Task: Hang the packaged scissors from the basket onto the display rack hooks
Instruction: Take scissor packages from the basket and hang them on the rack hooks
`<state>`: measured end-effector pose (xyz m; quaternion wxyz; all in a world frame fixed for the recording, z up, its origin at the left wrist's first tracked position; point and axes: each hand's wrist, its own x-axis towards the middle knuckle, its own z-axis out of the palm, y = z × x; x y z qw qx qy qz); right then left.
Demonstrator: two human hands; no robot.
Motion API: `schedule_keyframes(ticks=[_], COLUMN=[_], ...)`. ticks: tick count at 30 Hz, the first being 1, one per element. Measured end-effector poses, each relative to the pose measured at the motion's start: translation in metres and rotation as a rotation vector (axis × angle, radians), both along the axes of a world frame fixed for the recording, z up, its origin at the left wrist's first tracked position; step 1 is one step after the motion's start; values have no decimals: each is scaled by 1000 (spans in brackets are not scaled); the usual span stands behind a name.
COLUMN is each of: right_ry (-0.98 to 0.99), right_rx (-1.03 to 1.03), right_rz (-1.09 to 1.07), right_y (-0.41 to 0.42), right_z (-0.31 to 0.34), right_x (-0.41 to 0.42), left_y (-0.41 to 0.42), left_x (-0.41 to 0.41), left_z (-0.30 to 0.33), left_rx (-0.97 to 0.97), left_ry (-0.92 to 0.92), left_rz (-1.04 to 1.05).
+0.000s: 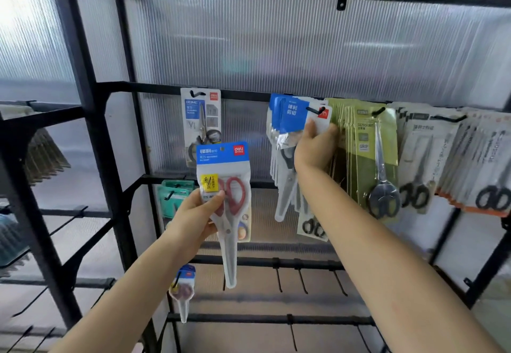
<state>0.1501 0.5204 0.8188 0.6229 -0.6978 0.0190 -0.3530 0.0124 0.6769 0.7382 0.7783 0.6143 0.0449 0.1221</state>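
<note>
My left hand (197, 214) grips a packaged pair of red-handled scissors (225, 195) with a blue header card, held upright in front of the rack. My right hand (315, 146) holds the top of a blue-and-white scissors pack (318, 116) at a black hook (313, 110) on the upper rail, where several similar blue packs (287, 114) hang. The basket is out of view.
Along the black display rack (116, 159), a grey scissors pack (201, 120) hangs at upper left; green packs (370, 145) and white packs (453, 153) hang to the right. Teal packs (174, 195) and a small pack (184, 289) hang lower left. Bare hooks (302, 280) jut from the lower rails.
</note>
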Motion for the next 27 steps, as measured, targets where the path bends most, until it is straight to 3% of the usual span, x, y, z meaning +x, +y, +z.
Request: schedule_keyframes(ticks=[6, 11, 14, 18, 27], right_ry=[26, -133, -137, 119, 314], right_rx=[-134, -287, -376, -408, -573], right_rz=[-51, -42, 167, 491, 746], right_y=[8, 29, 40, 53, 96], right_z=[-19, -47, -54, -48, -89], right_x=[-26, -68, -87, -96, -105], left_y=[3, 8, 13, 24, 69], left_x=[-3, -9, -14, -29, -63], left_z=[-8, -19, -26, -38, -93], left_rx=[-9, -5, 22, 24, 8], left_ry=[11, 18, 29, 39, 174], left_rz=[-21, -39, -45, -69, -7])
